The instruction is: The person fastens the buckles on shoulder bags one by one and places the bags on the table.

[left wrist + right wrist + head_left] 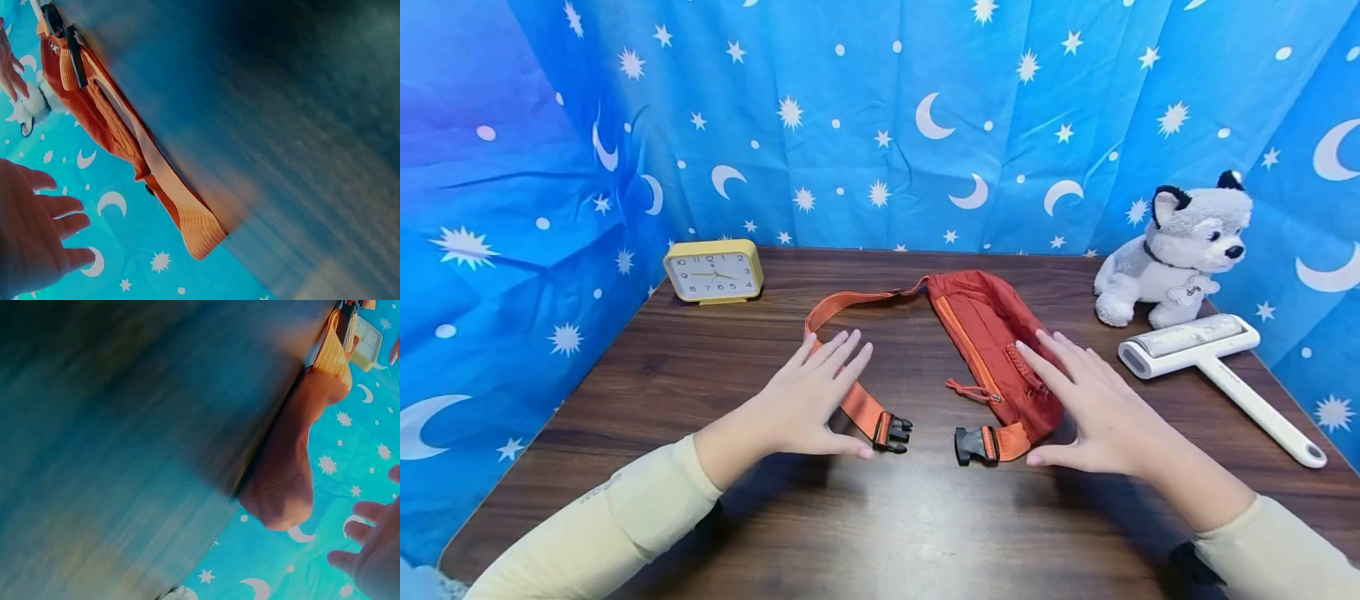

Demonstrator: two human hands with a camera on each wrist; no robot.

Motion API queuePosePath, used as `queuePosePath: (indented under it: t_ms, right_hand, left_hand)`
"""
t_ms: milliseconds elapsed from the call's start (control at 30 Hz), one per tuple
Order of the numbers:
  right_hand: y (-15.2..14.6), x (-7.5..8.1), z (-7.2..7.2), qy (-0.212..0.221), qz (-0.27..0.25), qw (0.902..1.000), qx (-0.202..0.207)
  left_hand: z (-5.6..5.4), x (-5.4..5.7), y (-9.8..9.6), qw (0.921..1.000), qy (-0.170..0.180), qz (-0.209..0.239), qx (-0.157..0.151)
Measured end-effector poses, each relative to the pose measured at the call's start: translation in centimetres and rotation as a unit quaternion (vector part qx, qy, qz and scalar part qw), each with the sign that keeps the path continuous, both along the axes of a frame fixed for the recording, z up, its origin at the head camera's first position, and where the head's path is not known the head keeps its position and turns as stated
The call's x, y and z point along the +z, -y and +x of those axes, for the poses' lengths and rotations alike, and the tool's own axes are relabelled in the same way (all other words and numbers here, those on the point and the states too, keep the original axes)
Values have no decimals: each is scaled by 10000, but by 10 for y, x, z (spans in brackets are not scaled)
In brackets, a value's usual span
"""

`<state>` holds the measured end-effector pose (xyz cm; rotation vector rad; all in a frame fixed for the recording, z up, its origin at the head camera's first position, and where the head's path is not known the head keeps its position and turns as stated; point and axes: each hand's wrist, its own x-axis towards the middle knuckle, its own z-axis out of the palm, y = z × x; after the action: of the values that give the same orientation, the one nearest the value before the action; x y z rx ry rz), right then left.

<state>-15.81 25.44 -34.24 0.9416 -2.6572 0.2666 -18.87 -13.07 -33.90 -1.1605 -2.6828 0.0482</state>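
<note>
A red waist bag (988, 342) with an orange zip lies on the table, its orange strap (838, 304) looping out to the left. The two black buckle halves are apart: the pronged half (893, 432) at the strap's end, the socket half (976, 446) by the bag's near end. My left hand (808, 400) hovers over the strap with fingers spread. Above the bag's right side is my right hand (1097, 408), its fingers also spread. Both wrist views show the hands raised off the tabletop, holding nothing.
At the back left of the brown table (760, 525) stands a yellow clock (715, 272). A grey and white plush dog (1176, 250) sits at the back right, behind a white lint roller (1221, 379). A blue curtain (880, 125) with moons and stars borders the table.
</note>
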Motion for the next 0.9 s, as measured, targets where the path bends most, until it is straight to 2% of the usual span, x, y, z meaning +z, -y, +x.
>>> queuePosePath:
  t_ms: [167, 367, 667, 900]
  right_hand:
    - [5, -2, -2, 49, 29, 9996, 262]
    - [10, -6, -1, 359, 18, 9984, 438]
    - [15, -6, 2, 360, -96, 9970, 681]
    - [21, -8, 4, 428, 33, 9958, 812]
  left_hand:
    - [0, 1, -6, 9991, 226, 108, -354]
    - [2, 0, -13, 9980, 366, -107, -507]
    - [4, -3, -25, 9947, 312, -608, -773]
    - [4, -5, -28, 9934, 141, -684, -905]
